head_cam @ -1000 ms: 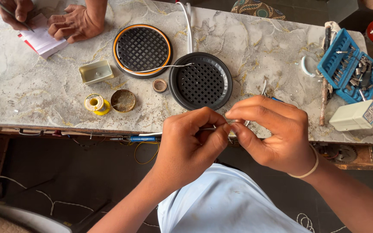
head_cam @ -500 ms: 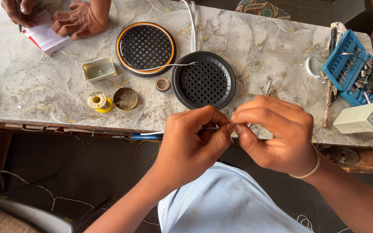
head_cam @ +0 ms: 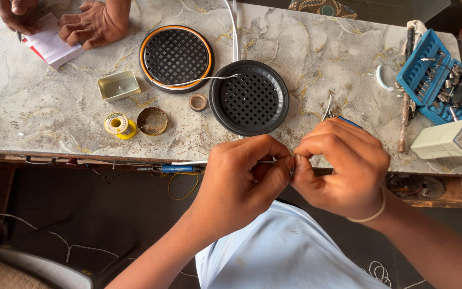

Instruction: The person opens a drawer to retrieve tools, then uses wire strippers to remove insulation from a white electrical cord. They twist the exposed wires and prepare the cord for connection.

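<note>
I am looking down at my two hands, which are meeting just in front of the near edge of a marbled worktop. My left hand is curling its fingers together, thumb against forefinger, and my right hand is doing the same, its fingers touching the left ones tip to tip. Both are pinching a thin metal piece, of which only a short sliver is showing between them; I cannot tell what it is. A white band is circling my right wrist. Just beyond the fingers a black round grille is lying flat on the worktop, and further beyond, to the left, a second grille with an orange rim is lying with a white wire trailing across its edge. Well to the left of the fingers are sitting a small yellow spool, a round brass-coloured tin and a shallow cream tray. To the right, a blue bit case and a white box are resting near the corner. At the far left edge, another person's hands are resting on a notepad.
</note>
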